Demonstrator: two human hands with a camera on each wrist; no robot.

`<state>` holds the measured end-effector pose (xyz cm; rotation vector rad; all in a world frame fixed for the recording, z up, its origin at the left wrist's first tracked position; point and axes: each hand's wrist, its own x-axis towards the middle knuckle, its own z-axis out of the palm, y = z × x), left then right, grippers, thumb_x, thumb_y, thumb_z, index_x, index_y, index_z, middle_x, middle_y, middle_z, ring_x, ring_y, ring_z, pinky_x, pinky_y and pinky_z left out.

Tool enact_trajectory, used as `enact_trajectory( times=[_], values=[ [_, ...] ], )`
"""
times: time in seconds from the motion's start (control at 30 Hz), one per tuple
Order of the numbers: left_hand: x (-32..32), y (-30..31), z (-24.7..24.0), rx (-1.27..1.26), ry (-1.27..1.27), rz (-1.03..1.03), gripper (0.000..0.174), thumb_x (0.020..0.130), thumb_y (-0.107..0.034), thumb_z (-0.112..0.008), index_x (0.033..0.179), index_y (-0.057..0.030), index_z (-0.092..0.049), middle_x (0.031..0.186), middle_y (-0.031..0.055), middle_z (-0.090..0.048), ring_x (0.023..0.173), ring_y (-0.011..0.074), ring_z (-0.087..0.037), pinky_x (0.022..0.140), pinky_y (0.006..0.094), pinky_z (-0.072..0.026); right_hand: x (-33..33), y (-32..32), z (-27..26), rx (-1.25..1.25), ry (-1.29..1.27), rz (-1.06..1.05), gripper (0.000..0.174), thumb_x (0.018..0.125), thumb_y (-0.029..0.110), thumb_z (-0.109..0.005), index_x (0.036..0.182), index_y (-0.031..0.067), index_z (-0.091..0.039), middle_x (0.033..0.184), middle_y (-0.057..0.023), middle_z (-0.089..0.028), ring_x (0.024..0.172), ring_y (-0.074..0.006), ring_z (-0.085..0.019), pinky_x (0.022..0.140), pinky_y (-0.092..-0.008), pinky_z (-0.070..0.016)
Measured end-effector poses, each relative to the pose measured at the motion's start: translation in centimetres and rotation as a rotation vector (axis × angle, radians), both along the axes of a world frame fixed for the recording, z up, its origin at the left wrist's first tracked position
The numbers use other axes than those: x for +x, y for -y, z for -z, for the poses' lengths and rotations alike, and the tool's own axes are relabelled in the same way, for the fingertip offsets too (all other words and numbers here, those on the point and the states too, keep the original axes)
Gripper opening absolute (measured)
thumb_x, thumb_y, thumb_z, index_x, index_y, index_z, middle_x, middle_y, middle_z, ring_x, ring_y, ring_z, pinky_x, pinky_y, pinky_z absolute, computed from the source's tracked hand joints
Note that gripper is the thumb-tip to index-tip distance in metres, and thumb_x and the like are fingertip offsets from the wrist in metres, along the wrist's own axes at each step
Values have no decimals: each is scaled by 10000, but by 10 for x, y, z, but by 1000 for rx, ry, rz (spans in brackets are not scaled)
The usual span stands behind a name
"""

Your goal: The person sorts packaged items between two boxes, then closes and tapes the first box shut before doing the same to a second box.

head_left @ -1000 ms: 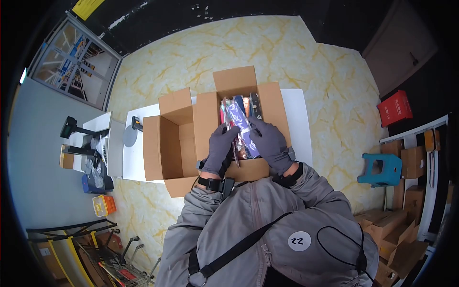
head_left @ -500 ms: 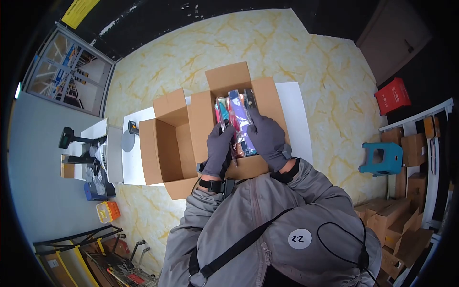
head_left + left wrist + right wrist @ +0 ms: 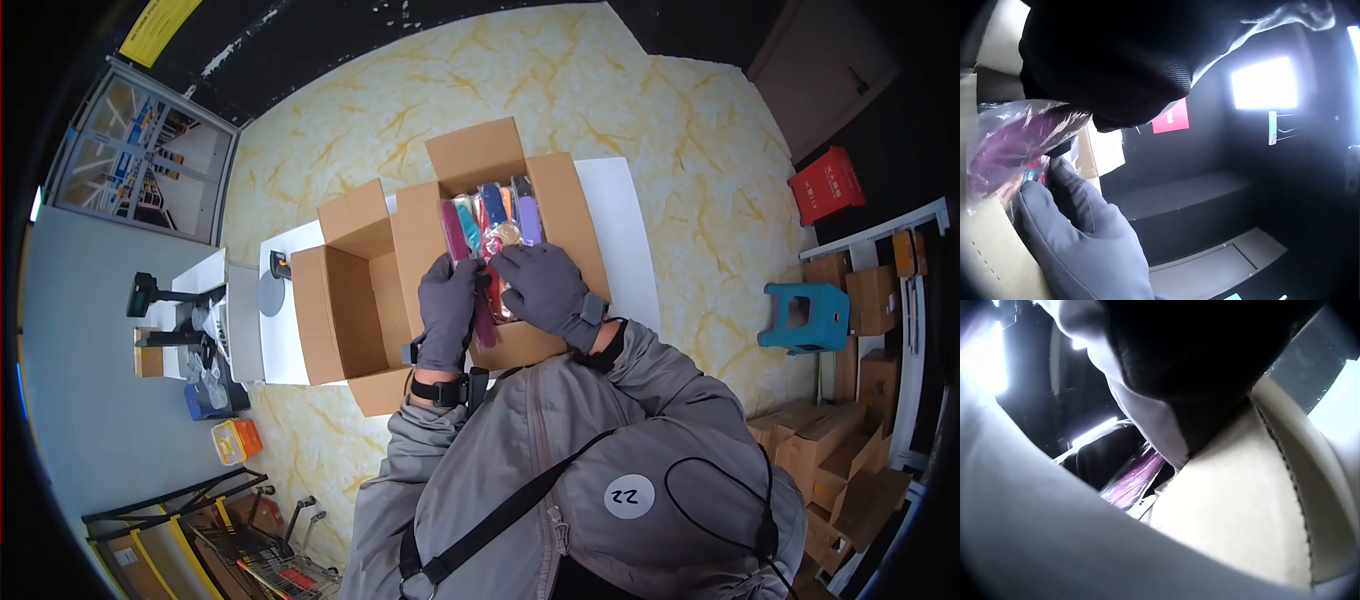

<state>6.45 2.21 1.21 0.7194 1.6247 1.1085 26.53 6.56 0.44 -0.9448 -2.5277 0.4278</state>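
Observation:
My gloved left hand [image 3: 446,312] grips a long maroon packet [image 3: 1010,150] in clear plastic, held at the left side of the filled cardboard box [image 3: 543,345]. In the head view the packet sticks out above and below the fingers. My gloved right hand [image 3: 545,290] reaches over the box with bent fingers, its fingertips among the packets close to the left hand. I cannot tell whether it pinches one. Under the hands lie several wrapped packets, among them a teal one [image 3: 468,225], a dark blue one [image 3: 491,203] and a purple one [image 3: 530,218].
Left of the filled box stands a second open carton [image 3: 372,300], its inside bare. Both are on a white table [image 3: 612,220]. A scanner on a round stand [image 3: 279,266] is further left. A blue stool [image 3: 806,318] and stacked cartons [image 3: 825,450] stand to the right.
The purple packet has shifted to the right side of the box, uncovering other packets. My right hand has moved left, nearer the left hand. The maroon packet has turned its broad face up.

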Motion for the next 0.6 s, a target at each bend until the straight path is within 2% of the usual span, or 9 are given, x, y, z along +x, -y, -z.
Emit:
enact_trajectory(
  times=[0.13, 0.23, 0.27, 0.3, 0.37, 0.4, 0.5, 0.53, 0.6],
  values=[
    [2, -10, 5, 156, 25, -42, 292, 1055, -119, -686, 1286, 55, -726, 1164, 112, -795, 949, 154, -746, 828, 283, -602, 2, 1, -3, -20, -30, 5, 530, 920, 296, -701, 1384, 42, -692, 1354, -181, -714, 1189, -348, -696, 1042, -495, -514],
    [11, -14, 2, 486, -467, -131, 306, 1030, -193, -733, 1242, 26, -753, 1093, 120, -803, 941, 147, -741, 781, 300, -576, 1, -1, 1, 0, -22, 8, 529, 931, 298, -695, 1393, 41, -689, 1364, -181, -714, 1197, -348, -695, 1053, -494, -510],
    [12, -13, -1, 487, -466, -125, 306, 1030, -193, -733, 1242, 26, -753, 1093, 120, -803, 941, 147, -741, 781, 300, -576, 1, -1, 2, 8, -17, 6, 529, 936, 300, -692, 1398, 41, -688, 1368, -181, -714, 1200, -348, -694, 1058, -493, -508],
    [11, -9, -4, 430, -460, -64, 324, 1019, -196, -735, 1264, 15, -748, 1124, 129, -800, 990, 167, -740, 840, 317, -573, 2, 0, 4, 7, -19, 7, 529, 936, 300, -692, 1398, 41, -688, 1368, -181, -714, 1200, -348, -694, 1058, -493, -508],
    [9, 0, -14, 314, -448, 49, 366, 998, -201, -740, 1309, -8, -737, 1187, 145, -794, 1087, 208, -737, 959, 350, -567, 1, 1, 4, 66, -49, 28, 491, 910, 288, -699, 1339, 50, -709, 1271, -147, -724, 1138, -325, -712, 1009, -478, -531],
    [9, 3, -22, 313, -450, 43, 366, 998, -201, -740, 1309, -8, -737, 1187, 145, -794, 1087, 208, -737, 959, 350, -567, 1, 1, 3, 96, -64, 36, 473, 896, 282, -703, 1310, 54, -719, 1223, -130, -729, 1107, -314, -721, 984, -471, -542],
    [7, 11, -48, 275, -1109, 612, 484, 952, -210, -725, 1412, -61, -705, 1353, 149, -751, 1294, 318, -672, 1177, 487, -450, -1, 0, 11, 133, -109, 41, 457, 901, 285, -701, 1290, 45, -725, 1212, -134, -730, 1102, -319, -720, 989, -472, -540],
    [6, 14, -41, 272, -1111, 607, 484, 952, -210, -725, 1412, -61, -705, 1353, 149, -751, 1294, 318, -672, 1177, 487, -450, -1, 0, 11, 150, -131, 48, 450, 903, 286, -699, 1280, 41, -728, 1206, -136, -731, 1099, -321, -719, 991, -473, -539],
    [3, 19, -6, 327, -1242, 592, 560, 919, -233, -721, 1460, -96, -678, 1419, 131, -718, 1384, 368, -599, 1237, 576, -349, 0, 0, 10, 131, -120, 39, 446, 906, 284, -698, 1277, 38, -729, 1209, -140, -734, 1102, -324, -719, 993, -473, -538]
  ],
)
